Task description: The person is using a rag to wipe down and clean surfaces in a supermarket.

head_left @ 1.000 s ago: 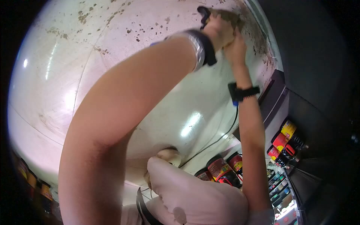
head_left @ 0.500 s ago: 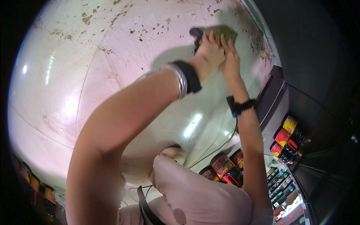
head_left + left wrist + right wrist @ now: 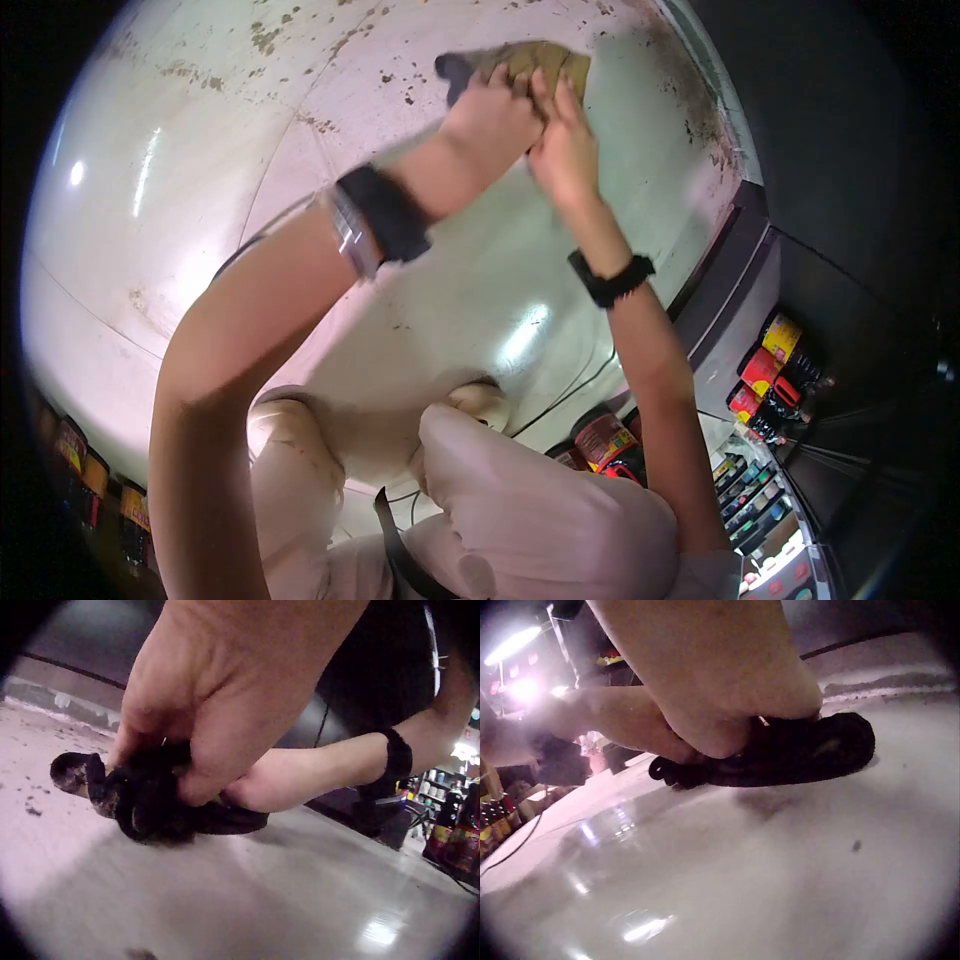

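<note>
- A mottled olive-brown cloth [image 3: 560, 62] with a dark, bunched end lies against a pale, glossy floor [image 3: 480, 270], near the top of the head view and under both hands.
- The left hand [image 3: 487, 118] grips the dark, bunched part of the cloth between thumb and fingers, as the left wrist view shows.
- The right hand [image 3: 568, 158] rests on the cloth just beside the left, its fingers extended over the olive-brown part and pressing down, not clenched.
- A wide black band [image 3: 385, 215] and a silvery bracelet [image 3: 350, 235] circle the left wrist; a black strap [image 3: 612, 278] circles the right.
- Brown flecks and stains mark the floor, mostly above and left of the hands and along the right side. Thin seams and bright reflections cross it.
- Nearer the viewer are the person's pale trousers [image 3: 550, 480], a light shoe [image 3: 480, 405] planted on the floor, and a dangling black strip [image 3: 400, 555].
- A thin dark cable [image 3: 570, 390] runs across the floor toward the right arm.
- Dark containers with red and yellow labels [image 3: 605, 440] stand beside the right arm; more sit farther right, near a lit shelf [image 3: 755, 500], and at the far left.
</note>
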Tool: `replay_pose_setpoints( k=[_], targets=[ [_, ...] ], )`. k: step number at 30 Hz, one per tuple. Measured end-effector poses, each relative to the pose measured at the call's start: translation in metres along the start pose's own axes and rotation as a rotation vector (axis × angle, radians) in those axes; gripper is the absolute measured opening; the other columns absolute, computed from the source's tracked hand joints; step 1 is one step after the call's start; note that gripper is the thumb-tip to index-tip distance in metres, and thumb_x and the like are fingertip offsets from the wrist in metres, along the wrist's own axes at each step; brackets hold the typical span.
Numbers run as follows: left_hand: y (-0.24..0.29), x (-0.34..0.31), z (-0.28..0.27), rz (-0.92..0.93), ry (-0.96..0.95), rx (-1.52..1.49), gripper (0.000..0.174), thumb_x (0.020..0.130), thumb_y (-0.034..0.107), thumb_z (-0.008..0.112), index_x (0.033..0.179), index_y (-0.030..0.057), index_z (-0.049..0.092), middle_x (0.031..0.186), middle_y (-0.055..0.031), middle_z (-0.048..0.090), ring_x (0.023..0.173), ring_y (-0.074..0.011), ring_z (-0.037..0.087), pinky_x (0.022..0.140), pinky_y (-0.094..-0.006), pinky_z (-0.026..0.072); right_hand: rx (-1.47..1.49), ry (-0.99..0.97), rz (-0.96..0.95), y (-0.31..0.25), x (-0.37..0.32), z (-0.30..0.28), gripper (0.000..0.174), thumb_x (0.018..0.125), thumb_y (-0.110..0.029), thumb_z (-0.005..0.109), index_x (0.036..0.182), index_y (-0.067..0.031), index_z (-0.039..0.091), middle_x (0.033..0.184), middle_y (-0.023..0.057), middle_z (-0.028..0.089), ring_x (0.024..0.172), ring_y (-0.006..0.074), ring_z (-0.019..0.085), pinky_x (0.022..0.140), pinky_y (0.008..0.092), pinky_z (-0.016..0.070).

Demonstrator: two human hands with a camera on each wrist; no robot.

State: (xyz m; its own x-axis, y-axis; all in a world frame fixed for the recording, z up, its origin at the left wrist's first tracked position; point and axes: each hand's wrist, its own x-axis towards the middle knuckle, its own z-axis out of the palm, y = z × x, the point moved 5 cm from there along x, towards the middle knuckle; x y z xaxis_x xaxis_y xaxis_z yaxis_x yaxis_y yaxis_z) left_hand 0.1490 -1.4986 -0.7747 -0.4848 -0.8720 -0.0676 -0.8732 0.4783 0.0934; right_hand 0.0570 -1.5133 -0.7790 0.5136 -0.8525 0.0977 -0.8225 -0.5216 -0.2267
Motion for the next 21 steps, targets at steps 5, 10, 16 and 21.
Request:
replay_pose_setpoints(
  k=[5, 10, 16, 21],
  targets=[
    [0.015, -0.054, 0.001, -0.049, 0.152, -0.021, 0.045, 0.077, 0.015, 0.057, 0.118, -0.0018, 0.055, 0.123, -0.0197, 0.053, 0.115, -0.0335, 0.05, 0.095, -0.0408, 0.0423, 0.0, -0.071, -0.065, -0.032, -0.04, -0.003, 0.065, 0.071, 0.006, 0.056, 0.133, -0.0042, 0.04, 0.135, 0.0237, 0.038, 0.123, 0.0382, 0.04, 0.095, 0.038, 0.0439],
    [-0.001, -0.009, -0.001, -0.076, 0.128, 0.025, 0.046, 0.078, 0.012, 0.055, 0.121, -0.0033, 0.051, 0.127, -0.0182, 0.05, 0.117, -0.0353, 0.049, 0.094, -0.0429, 0.0435, 0.038, -0.02, -0.02, -0.001, 0.006, 0.002, 0.065, 0.071, 0.008, 0.053, 0.133, -0.01, 0.042, 0.138, 0.0223, 0.035, 0.125, 0.0391, 0.037, 0.095, 0.0393, 0.0438],
    [-0.035, 0.026, -0.018, -0.084, 0.054, -0.106, 0.031, 0.076, 0.007, 0.057, 0.105, -0.0022, 0.06, 0.114, -0.017, 0.056, 0.105, -0.0317, 0.057, 0.084, -0.038, 0.0506, 0.003, 0.019, 0.04, 0.016, 0.056, 0.012, 0.062, 0.074, -0.001, 0.056, 0.134, -0.0107, 0.042, 0.138, 0.0217, 0.036, 0.126, 0.0372, 0.038, 0.101, 0.0368, 0.0383],
    [-0.034, -0.056, -0.005, 0.056, -0.036, -0.007, 0.032, 0.07, 0.008, 0.06, 0.101, -0.0014, 0.062, 0.116, -0.0175, 0.056, 0.108, -0.0295, 0.055, 0.087, -0.0324, 0.0486, -0.046, -0.068, -0.106, -0.052, 0.012, 0.021, 0.06, 0.077, -0.004, 0.051, 0.136, -0.0067, 0.038, 0.141, 0.0224, 0.032, 0.13, 0.0353, 0.032, 0.105, 0.0361, 0.0337]
  ],
)
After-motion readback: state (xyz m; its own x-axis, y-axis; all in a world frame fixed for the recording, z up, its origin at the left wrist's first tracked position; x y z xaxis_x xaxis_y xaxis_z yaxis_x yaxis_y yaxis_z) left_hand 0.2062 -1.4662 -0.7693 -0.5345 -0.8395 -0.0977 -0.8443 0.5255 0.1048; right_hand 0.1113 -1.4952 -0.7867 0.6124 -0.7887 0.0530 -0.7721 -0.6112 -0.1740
